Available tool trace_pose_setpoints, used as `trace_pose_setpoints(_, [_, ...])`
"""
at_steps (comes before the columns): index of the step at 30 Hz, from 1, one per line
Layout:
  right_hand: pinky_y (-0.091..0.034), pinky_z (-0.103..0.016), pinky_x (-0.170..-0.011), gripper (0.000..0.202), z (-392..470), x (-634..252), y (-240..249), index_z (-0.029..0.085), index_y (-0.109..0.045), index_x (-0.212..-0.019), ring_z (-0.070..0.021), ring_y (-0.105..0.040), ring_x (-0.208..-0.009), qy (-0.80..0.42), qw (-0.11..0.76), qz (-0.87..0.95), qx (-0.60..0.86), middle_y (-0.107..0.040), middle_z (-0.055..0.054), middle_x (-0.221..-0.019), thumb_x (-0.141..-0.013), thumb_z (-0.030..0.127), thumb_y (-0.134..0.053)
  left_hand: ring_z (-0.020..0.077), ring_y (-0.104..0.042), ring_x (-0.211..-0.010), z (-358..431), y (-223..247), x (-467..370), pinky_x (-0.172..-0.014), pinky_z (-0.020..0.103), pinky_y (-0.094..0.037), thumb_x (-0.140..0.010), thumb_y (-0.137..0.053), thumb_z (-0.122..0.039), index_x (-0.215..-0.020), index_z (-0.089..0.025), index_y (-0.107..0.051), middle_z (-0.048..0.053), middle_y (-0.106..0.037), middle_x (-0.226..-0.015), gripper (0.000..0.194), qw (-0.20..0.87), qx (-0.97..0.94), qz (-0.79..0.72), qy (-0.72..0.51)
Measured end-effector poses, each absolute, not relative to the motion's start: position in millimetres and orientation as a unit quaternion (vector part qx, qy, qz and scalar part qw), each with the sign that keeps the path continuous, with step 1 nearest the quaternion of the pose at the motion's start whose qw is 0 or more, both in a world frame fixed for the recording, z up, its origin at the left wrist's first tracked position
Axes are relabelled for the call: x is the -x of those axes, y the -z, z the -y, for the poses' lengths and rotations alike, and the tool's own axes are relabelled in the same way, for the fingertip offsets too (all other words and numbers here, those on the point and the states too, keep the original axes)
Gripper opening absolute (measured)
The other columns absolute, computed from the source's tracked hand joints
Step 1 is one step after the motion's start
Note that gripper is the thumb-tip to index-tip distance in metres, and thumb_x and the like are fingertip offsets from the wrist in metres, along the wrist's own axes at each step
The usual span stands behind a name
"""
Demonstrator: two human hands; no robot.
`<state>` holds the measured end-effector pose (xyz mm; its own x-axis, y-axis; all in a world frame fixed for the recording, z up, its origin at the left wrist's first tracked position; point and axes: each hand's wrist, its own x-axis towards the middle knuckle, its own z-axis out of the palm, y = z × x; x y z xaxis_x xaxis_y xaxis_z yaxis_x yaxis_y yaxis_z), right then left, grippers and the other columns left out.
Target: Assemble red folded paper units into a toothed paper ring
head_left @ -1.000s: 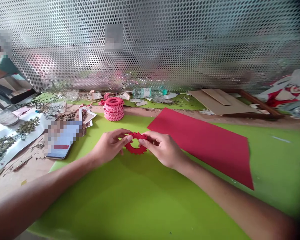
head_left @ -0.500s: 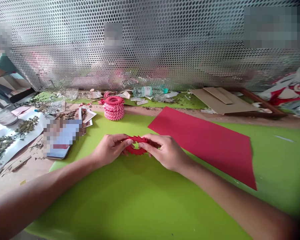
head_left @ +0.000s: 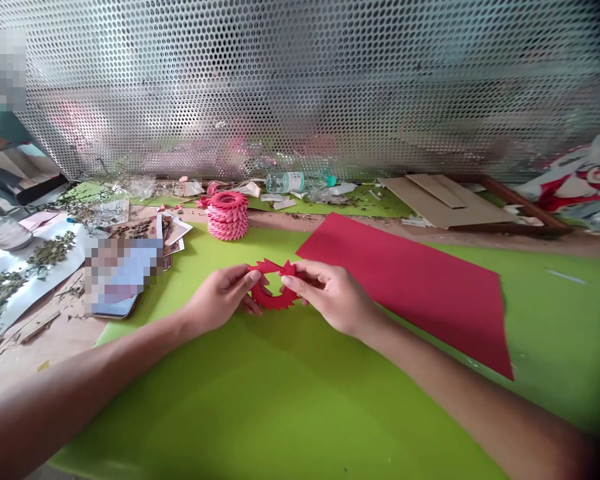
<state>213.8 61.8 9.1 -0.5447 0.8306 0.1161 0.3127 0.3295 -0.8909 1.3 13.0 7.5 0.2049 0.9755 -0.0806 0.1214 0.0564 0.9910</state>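
A red paper ring with a jagged outer edge point(head_left: 275, 303) is held up above the green mat point(head_left: 280, 387). My left hand point(head_left: 225, 297) pinches its left side between thumb and fingers. On the opposite side my right hand point(head_left: 330, 293) grips it the same way, and some fingers of both hands are hidden behind it. Beyond the hands stands a stack of similar toothed rings, red and pink point(head_left: 228, 217). A large sheet of red paper point(head_left: 410, 287) lies flat to the right of my right hand.
At left are a phone point(head_left: 123, 280), photos and dried plant bits point(head_left: 55, 250) on white paper. A plastic bottle point(head_left: 293, 182) lies at the back before a perforated metal wall point(head_left: 290, 80). Brown boards point(head_left: 445, 200) rest back right. Another person's arm point(head_left: 0, 133) shows far left.
The ring is tilted more upright, so its opening faces me more and its upper teeth show higher. Both hands keep their hold in nearly the same place.
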Motion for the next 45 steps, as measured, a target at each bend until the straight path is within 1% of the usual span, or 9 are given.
trace_pose_setpoints(5, [-0.047, -0.027, -0.054, 0.038, -58.9, -213.9, -12.0, 0.019, -0.071, -0.093, -0.017, -0.06, -0.063, -0.427, 0.278, 0.775, 0.374, -0.069, -0.004, -0.077, -0.09, 0.054, -0.059, 0.0169, -0.072, -0.062, -10.5, -8.4, -1.3, -0.058, 0.024, -0.057, -0.086, -0.053, -0.069, -0.093, -0.015, -0.058, 0.005, -0.07, -0.077, 0.054, 0.524, -0.573, -0.505, -0.376])
trace_pose_setpoints(7, [-0.048, -0.027, -0.056, 0.036, -57.8, -213.8, -13.3, 0.018, -0.072, -0.095, -0.0177, -0.062, -0.065, -0.422, 0.276, 0.78, 0.371, -0.07, -0.005, -0.079, -0.09, 0.052, -0.06, 0.0148, -0.069, -0.056, -7.9, -11.2, -1.0, -0.052, 0.022, -0.053, -0.089, -0.051, -0.065, -0.101, -0.016, -0.059, 0.005, -0.071, -0.08, 0.051, 0.499, -0.592, -0.515, -0.368])
trace_pose_setpoints(10, [-0.05, -0.026, -0.056, 0.033, -55.6, -214.9, -14.3, 0.018, -0.071, -0.096, -0.0184, -0.064, -0.067, -0.405, 0.282, 0.793, 0.357, -0.072, -0.005, -0.082, -0.091, 0.049, -0.061, 0.0079, -0.056, -0.043, -3.5, -14.9, -0.5, -0.042, 0.019, -0.041, -0.092, -0.054, -0.058, -0.11, -0.019, -0.062, 0.004, -0.074, -0.087, 0.044, 0.402, -0.649, -0.535, -0.361])
trace_pose_setpoints(12, [-0.05, -0.025, -0.054, 0.029, -54.1, -216.6, -14.5, 0.019, -0.071, -0.096, -0.0185, -0.065, -0.068, -0.376, 0.291, 0.812, 0.339, -0.073, -0.006, -0.083, -0.091, 0.046, -0.061, 0.006, -0.048, -0.041, -1.1, -15.3, -0.2, -0.041, 0.019, -0.036, -0.091, -0.059, -0.051, -0.105, -0.019, -0.067, 0.002, -0.075, -0.083, 0.035, 0.305, -0.695, -0.543, -0.361])
trace_pose_setpoints(15, [-0.051, -0.026, -0.057, 0.023, -52.6, -219.8, -14.8, 0.02, -0.073, -0.095, -0.0187, -0.068, -0.07, -0.327, 0.309, 0.845, 0.288, -0.075, -0.006, -0.084, -0.092, 0.04, -0.063, 0.0065, -0.048, -0.046, 1.8, -12.2, 0.2, -0.048, 0.019, -0.039, -0.092, -0.06, -0.041, -0.097, -0.02, -0.071, 0.001, -0.075, -0.079, 0.025, 0.222, -0.737, -0.525, -0.363])
trace_pose_setpoints(21, [-0.054, -0.03, -0.064, 0.017, -52.3, -223.4, -17.1, 0.023, -0.074, -0.098, -0.0194, -0.07, -0.069, -0.296, 0.31, 0.872, 0.238, -0.077, -0.005, -0.083, -0.093, 0.035, -0.062, 0.0108, -0.064, -0.06, 6.3, -8.4, 0.6, -0.06, 0.019, -0.049, -0.095, -0.057, -0.035, -0.101, -0.018, -0.07, 0.004, -0.076, -0.086, 0.022, 0.226, -0.758, -0.49, -0.366])
trace_pose_setpoints(29, [-0.054, -0.028, -0.066, 0.014, -52.2, -223.4, -18.6, 0.023, -0.073, -0.095, -0.0176, -0.07, -0.067, -0.271, 0.314, 0.884, 0.216, -0.076, -0.004, -0.08, -0.095, 0.03, -0.061, 0.0099, -0.062, -0.058, 7.8, -11.5, 0.3, -0.051, 0.017, -0.045, -0.095, -0.056, -0.032, -0.098, -0.017, -0.069, 0.005, -0.075, -0.082, 0.02, 0.2, -0.766, -0.493, -0.36])
trace_pose_setpoints(36, [-0.053, -0.021, -0.061, 0.011, -53.0, -221.7, -18.9, 0.019, -0.07, -0.097, -0.0131, -0.07, -0.066, -0.244, 0.35, 0.889, 0.166, -0.076, -0.003, -0.08, -0.095, 0.023, -0.061, 0.0071, -0.059, -0.053, 6.5, -7.9, 0.9, -0.053, 0.016, -0.046, -0.094, -0.057, -0.025, -0.096, -0.017, -0.067, 0.001, -0.073, -0.077, 0.013, 0.183, -0.776, -0.46, -0.39])
trace_pose_setpoints(45, [-0.054, -0.02, -0.061, 0.01, -52.1, -222.4, -14.6, 0.017, -0.071, -0.098, -0.0136, -0.07, -0.069, -0.256, 0.347, 0.882, 0.188, -0.076, -0.004, -0.083, -0.093, 0.023, -0.064, 0.0069, -0.059, -0.052, 7.1, -6.7, 0.8, -0.051, 0.015, -0.045, -0.093, -0.058, -0.023, -0.096, -0.016, -0.066, 0.001, -0.072, -0.075, 0.011, 0.158, -0.783, -0.461, -0.386])
